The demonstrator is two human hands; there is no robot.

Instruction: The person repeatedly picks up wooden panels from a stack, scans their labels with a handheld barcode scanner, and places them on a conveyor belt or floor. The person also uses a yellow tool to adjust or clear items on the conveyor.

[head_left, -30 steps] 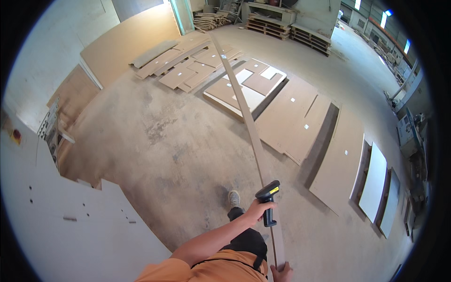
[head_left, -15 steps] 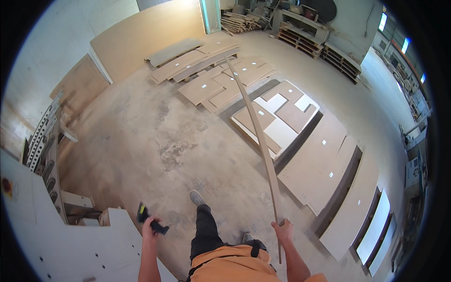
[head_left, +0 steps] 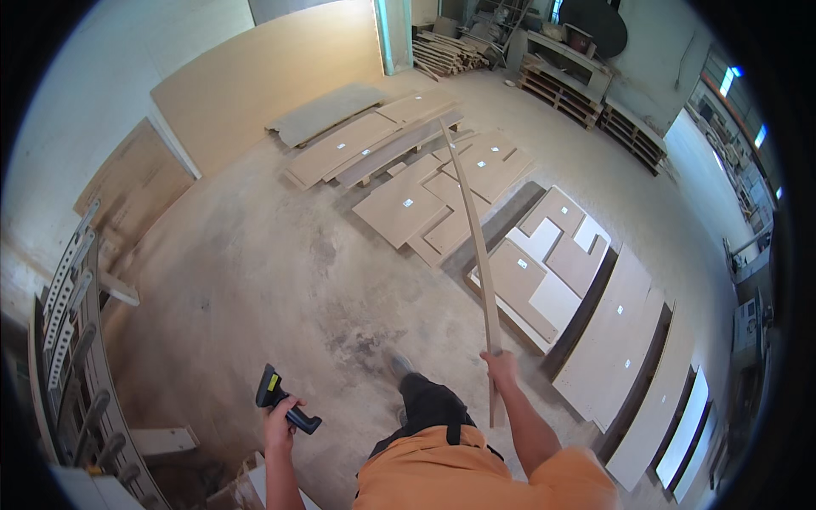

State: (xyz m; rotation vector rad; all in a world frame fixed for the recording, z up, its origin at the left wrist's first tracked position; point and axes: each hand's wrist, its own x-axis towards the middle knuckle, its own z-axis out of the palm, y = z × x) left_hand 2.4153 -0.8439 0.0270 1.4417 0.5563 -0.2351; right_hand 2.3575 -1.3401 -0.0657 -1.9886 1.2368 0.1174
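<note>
I count two hands, one scanner and one long strip. My left hand has its fingers curled round the grip of the black scanner, which is over the floor, left of the legs and well apart from the strip. My right hand has its fingers clamped on the brown strip, a little way up from its near end. The strip runs forward from there, and in my view it crosses the left corner of the white panel; I cannot tell whether its far end touches anything.

I count three brown pieces lying on that panel: one along its near-left edge, one at its far corner, one along its right edge. Two narrow pale boards lie side by side at the right end of the row. Two pallet stacks stand by the wall at the floor's far edge.

Compared with half a second ago, my view has swung: the boards sit lower, the right hand higher, and much of the white housing at lower left has gone out of sight. A second ago the scanner was over the strip; now it is out to the left.
</note>
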